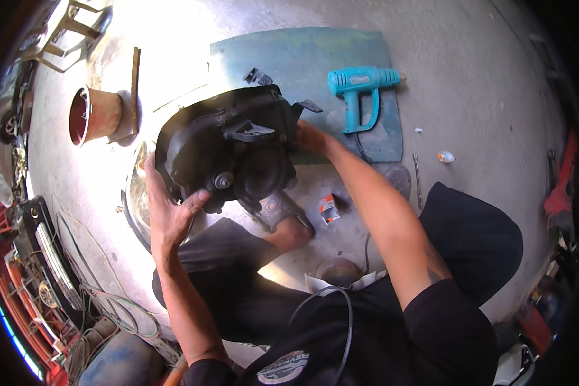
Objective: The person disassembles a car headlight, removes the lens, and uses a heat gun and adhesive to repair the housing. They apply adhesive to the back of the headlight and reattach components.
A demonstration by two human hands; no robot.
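A black car headlight housing [228,151] is held up in front of me, its back side with round caps and an adjuster knob turned toward me. My left hand [172,209] grips its left edge, the thumb lying along the lower rim beside the knob. On the far right side my right hand [310,138] holds the housing, its fingers mostly hidden behind it. A clear, curved headlight lens [137,193] shows behind my left hand, partly covered; whether it touches the housing I cannot tell. Beyond my right hand lies a teal heat gun [354,96].
The heat gun and a small dark bracket [257,77] lie on a blue-green sheet [302,48]. A small orange-and-white box [329,209], a thin metal tool [417,180] and a bulb-like piece [446,156] are on the concrete. A reddish bucket [96,116] lies left; hoses [119,302] coil nearer.
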